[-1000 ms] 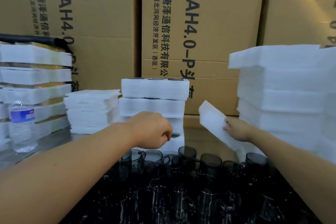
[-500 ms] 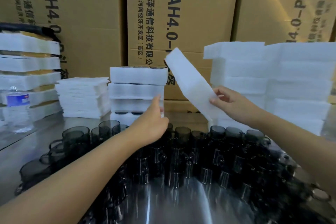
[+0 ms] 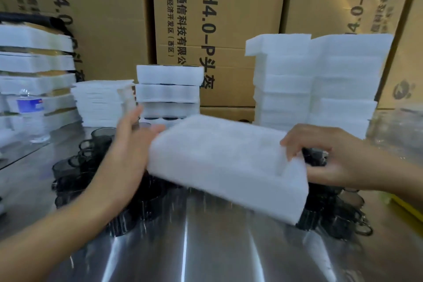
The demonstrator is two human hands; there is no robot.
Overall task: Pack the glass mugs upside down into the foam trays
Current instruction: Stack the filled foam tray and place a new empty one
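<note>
White rectangular foam tray (image 3: 226, 167), judged light and easily dented, above the steel table (image 3: 206, 249) middle, best held by its edges: right hand (image 3: 332, 160) pinches the right edge; left hand (image 3: 128, 151), fingers straight, presses the left.

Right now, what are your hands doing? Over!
Right hand grips tray at its right end. Left hand flat against left edge. Tray tilted over mugs, not yet down. Mugs crowd table below.

The foam tray (image 3: 226, 167) at centre looks matt white and soft. Dark smoked glass mugs (image 3: 103, 135) gleam. The table (image 3: 206, 254) below is glossy brushed metal; matt brown cardboard boxes (image 3: 229, 18) fill the top.
</note>
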